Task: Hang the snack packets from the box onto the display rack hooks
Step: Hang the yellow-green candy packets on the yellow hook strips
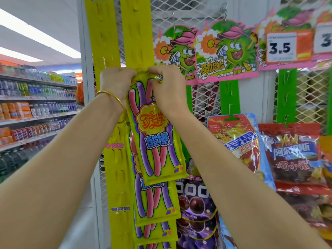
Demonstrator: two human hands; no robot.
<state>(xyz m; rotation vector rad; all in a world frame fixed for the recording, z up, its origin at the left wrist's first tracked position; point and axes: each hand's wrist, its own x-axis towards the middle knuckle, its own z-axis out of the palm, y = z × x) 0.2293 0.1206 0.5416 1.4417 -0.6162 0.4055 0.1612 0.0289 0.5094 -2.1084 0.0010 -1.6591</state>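
Note:
A long yellow snack packet [154, 133] with pink and purple candy sticks printed on it hangs against the right yellow hanging strip [136, 33]. My left hand [115, 83] pinches the packet's top left corner. At the top right corner my right hand [166, 85] pinches the packet, pressing it to the strip. Below it, more yellow packets [155, 203] of the same kind hang in an overlapping row on that strip. The hook under my fingers is hidden. The box is out of view.
A second yellow strip [102, 33] hangs to the left with bare slots. White mesh panel [186, 11] behind carries green strips with red bags [294, 159], purple gummy bags [195, 203] and cartoon header cards [228, 49]. Drink shelves [36, 112] line the aisle at left.

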